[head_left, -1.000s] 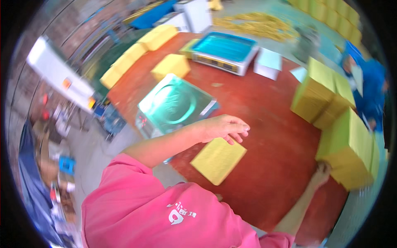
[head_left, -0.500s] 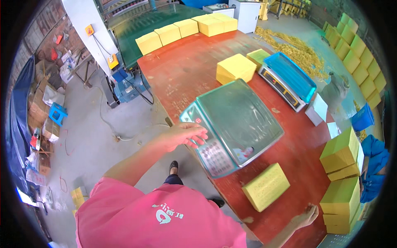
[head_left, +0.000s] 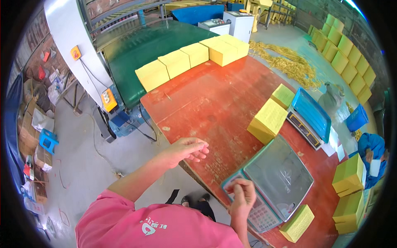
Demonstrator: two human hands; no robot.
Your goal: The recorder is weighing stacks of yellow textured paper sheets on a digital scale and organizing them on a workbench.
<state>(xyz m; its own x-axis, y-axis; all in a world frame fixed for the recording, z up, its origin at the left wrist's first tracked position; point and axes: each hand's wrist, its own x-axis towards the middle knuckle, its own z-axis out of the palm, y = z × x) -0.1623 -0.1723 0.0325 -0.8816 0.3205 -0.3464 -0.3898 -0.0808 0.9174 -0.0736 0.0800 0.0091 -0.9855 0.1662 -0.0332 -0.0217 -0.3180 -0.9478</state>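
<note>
My left hand (head_left: 187, 151) hangs over the near edge of the red table (head_left: 194, 120), its fingers loosely bent and holding nothing. My right hand (head_left: 243, 197) is above the keypad side of a counting scale (head_left: 279, 177) with a teal frame and a dark, glossy top. Its fingers are half curled, with nothing visible in them; I cannot tell whether they touch the scale. Beside the scale's near end lies a yellow paper block (head_left: 297, 223). Touching or close to its far corner stands a larger yellow block (head_left: 268, 120).
A second scale with a blue tray (head_left: 312, 111) stands at the right. Yellow stacks (head_left: 175, 64) line the far edge by a green machine bed (head_left: 165, 39). More stacks (head_left: 348, 175) stand at right, near a person in blue (head_left: 370, 151). Yellow scraps (head_left: 285, 62) lie on the floor.
My view has shifted, so the scale appears lower and farther right. My right hand has come from beyond the near block to over the keypad; my left is now away from the scale.
</note>
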